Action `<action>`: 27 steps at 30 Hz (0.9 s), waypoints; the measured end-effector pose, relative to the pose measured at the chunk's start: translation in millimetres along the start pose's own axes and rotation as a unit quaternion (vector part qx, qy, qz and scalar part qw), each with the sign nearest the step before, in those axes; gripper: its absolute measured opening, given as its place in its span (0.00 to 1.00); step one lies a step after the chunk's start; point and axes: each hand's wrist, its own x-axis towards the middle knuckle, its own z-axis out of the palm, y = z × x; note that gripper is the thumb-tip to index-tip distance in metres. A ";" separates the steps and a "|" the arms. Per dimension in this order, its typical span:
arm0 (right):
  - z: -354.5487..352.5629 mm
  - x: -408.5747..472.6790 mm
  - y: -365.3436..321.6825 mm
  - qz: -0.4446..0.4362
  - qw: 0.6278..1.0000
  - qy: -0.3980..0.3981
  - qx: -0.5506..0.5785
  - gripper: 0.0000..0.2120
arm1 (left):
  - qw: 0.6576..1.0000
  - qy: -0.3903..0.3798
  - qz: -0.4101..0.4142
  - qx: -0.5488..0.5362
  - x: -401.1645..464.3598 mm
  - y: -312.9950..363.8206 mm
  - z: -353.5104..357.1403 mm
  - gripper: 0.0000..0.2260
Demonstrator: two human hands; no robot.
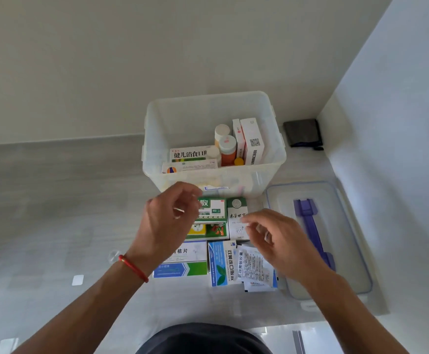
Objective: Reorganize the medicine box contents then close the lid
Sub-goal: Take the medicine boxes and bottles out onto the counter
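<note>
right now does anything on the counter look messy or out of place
Yes. Loose folded leaflets lie crooked over the blue medicine carton, out of any box. Several cartons sit outside the clear medicine box, and its lid lies off to the right.

Both bare forearms reach up from the bottom corners toward frame centre. Left hand [168,215], centre-left, back to camera, fingers loosely curled, holding nothing visible. Right hand [275,238], centre-right, palm down, fingers relaxed and slightly bent, empty.
</note>
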 end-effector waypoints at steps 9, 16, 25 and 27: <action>-51.4 190.2 -2.7 0.019 0.997 0.004 -0.077 0.10 | 0.946 0.073 0.150 0.279 131.2 -14.8 -12.2 0.12; 12.7 269.3 28.6 -0.055 0.909 -0.252 -0.327 0.23 | 0.945 0.034 0.104 0.307 141.5 -37.3 -1.4 0.16; -9.9 269.7 26.6 -0.087 0.947 -0.134 -0.278 0.20 | 0.954 0.043 0.079 0.286 141.2 -31.4 -2.8 0.15; -38.1 252.2 13.5 -0.072 0.970 -0.057 -0.227 0.20 | 0.953 0.043 0.080 0.288 140.5 -31.0 -3.7 0.14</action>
